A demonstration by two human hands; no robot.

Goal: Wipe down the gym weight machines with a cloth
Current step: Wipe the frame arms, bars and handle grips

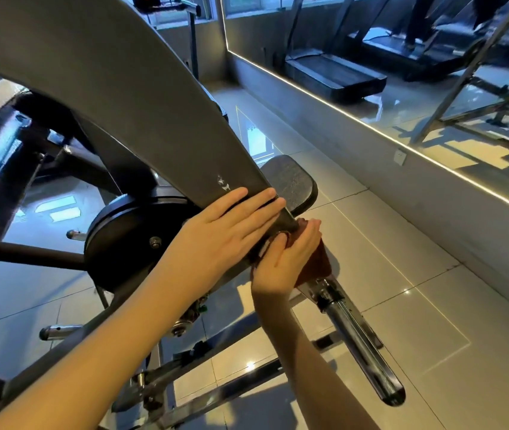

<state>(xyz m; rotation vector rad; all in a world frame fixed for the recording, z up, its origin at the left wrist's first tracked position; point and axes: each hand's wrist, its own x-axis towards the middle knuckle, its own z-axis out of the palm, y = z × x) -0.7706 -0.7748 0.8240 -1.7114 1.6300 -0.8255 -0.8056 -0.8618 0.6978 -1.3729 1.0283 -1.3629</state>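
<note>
Reddish-brown cloth (317, 265) gripped by right hand (284, 259) against machine arm (123, 88); left hand (225, 231) flat above.

The dark grey curved metal machine arm (141, 113) carries small white chip marks (223, 183) near its lower end. The reddish-brown crumpled fabric cloth (318, 262) is one even colour. The black round weight plate (123, 231) is matt; the silver cylindrical steel sleeve bar (362, 346) shines. The pale cream glossy floor tiles (402, 274) form a grid of thin dark grout lines.
</note>
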